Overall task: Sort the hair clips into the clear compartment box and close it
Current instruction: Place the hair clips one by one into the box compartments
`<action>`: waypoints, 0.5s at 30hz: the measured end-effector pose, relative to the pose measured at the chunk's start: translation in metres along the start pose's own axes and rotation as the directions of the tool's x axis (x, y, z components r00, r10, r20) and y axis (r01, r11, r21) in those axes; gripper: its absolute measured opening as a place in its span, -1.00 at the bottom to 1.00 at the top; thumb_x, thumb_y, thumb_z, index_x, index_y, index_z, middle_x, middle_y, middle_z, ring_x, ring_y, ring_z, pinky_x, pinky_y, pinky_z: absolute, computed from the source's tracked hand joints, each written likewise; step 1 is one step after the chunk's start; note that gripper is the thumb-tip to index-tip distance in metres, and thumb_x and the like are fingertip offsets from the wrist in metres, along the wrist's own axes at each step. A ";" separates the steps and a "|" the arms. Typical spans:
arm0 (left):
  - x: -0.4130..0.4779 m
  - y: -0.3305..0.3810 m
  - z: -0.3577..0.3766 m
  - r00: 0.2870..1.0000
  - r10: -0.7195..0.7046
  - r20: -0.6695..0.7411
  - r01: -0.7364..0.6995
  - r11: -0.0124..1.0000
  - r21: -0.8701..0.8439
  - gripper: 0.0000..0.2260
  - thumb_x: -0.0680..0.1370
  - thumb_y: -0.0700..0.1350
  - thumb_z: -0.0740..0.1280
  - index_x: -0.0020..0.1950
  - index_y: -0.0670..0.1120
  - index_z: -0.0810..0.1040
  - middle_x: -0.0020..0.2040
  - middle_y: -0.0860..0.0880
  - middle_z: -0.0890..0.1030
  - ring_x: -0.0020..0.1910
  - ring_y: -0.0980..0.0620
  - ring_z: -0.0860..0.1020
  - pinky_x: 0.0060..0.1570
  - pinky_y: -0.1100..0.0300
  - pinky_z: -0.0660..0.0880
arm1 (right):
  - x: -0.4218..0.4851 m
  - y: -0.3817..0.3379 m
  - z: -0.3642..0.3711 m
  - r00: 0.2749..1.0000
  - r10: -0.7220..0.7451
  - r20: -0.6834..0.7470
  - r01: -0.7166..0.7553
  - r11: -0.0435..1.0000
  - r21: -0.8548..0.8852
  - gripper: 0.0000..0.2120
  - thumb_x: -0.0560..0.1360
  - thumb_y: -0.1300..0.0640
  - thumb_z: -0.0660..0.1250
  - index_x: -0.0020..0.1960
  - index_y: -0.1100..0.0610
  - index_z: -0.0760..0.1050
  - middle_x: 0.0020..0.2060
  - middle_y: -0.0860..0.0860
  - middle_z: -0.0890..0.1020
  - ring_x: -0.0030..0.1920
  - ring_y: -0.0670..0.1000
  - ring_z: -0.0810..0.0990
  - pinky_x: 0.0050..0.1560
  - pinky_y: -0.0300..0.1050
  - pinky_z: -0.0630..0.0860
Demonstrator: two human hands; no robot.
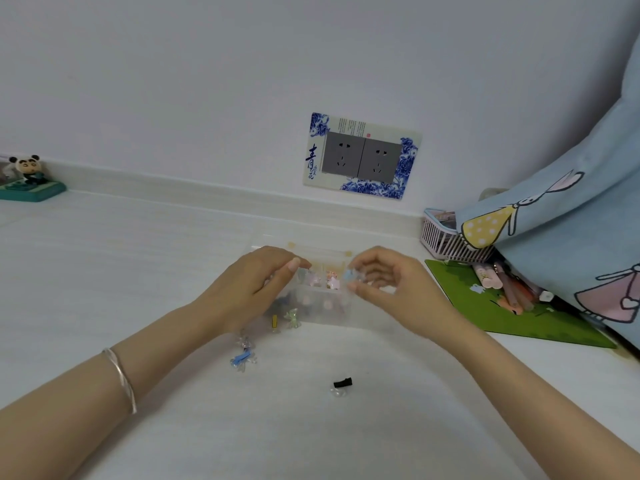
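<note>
The clear compartment box lies on the white table with its lid folded open behind it. Pink hair clips lie in its compartments. My left hand hovers over the box's left part, thumb and fingers curled together on what looks like a small pale clip. My right hand is over the right part and pinches a light blue clip. Loose on the table are a green clip, a yellow one, a blue one and a black one.
A green mat with pens lies to the right, a pink basket behind it, and a blue cushion leans over both. A panda figure stands at the far left. A wall socket is behind the box.
</note>
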State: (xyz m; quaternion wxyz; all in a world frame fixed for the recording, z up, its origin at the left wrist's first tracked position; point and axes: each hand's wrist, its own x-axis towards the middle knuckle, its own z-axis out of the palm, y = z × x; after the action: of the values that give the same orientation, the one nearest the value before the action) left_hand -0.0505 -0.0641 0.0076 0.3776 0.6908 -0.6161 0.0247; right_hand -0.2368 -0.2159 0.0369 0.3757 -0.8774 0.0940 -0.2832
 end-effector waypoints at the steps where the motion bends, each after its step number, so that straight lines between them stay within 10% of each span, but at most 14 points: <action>1: 0.000 -0.001 0.000 1.000 0.001 -0.001 -0.001 1.000 0.003 -0.62 0.61 0.12 -0.03 0.18 0.12 0.54 0.14 0.24 0.56 0.17 0.34 0.40 0.09 0.55 0.25 | 0.009 0.001 0.001 0.999 0.003 -0.037 -0.003 1.000 -0.012 -0.83 0.40 0.24 0.46 -0.07 0.03 0.56 -0.21 -0.10 0.62 -0.23 -0.18 0.57 -0.15 -0.38 0.49; 7: 0.001 -0.005 -0.001 1.000 0.012 -0.019 -0.012 1.000 -0.006 -0.62 0.60 0.12 -0.02 0.17 0.12 0.54 0.12 0.24 0.57 0.16 0.37 0.40 0.11 0.53 0.25 | 0.041 0.020 0.013 0.980 0.011 -0.201 -0.036 0.992 -0.125 -0.85 0.43 0.17 0.44 -0.04 -0.03 0.60 -0.13 -0.12 0.68 -0.13 -0.14 0.62 -0.06 -0.23 0.54; 15: 0.001 -0.005 -0.003 1.000 0.017 -0.026 -0.018 1.000 -0.016 -0.63 0.60 0.11 -0.01 0.18 0.09 0.54 0.10 0.23 0.57 0.14 0.36 0.41 0.10 0.52 0.26 | 0.031 0.028 0.009 0.997 0.069 0.022 -0.059 0.949 -0.309 -0.76 0.48 -0.17 0.27 -0.08 -0.10 0.66 -0.13 -0.27 0.68 0.01 -0.32 0.54 0.08 -0.50 0.28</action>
State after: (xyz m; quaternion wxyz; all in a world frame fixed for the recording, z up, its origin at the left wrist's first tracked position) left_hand -0.0441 -0.0633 0.0077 0.3908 0.6819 -0.6174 0.0319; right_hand -0.2049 -0.2418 0.0248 0.2446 -0.9263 0.1593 -0.2384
